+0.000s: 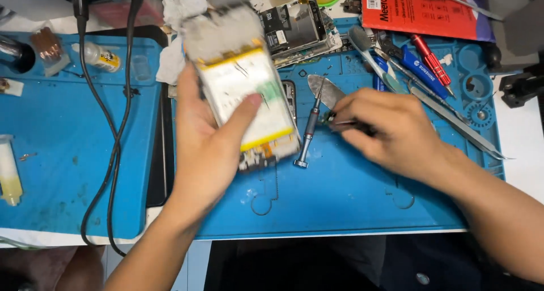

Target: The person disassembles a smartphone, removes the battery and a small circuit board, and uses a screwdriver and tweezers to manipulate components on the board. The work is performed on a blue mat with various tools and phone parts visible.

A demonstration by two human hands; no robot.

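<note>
Your left hand grips the opened phone above the mat, thumb pressed across its battery; squeeze harder and the cell could dent. Right hand pinches a dark tool, prob. tweezers, w/ tip near the screwdriver; a nudge rolls it.

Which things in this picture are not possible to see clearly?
Head view:
- Opened phone with white battery: blurred by motion; the left hand covers its side.
- Thin dark tool: its handle is hidden inside the right hand.
- Red card package: cut off by the top edge.
</note>
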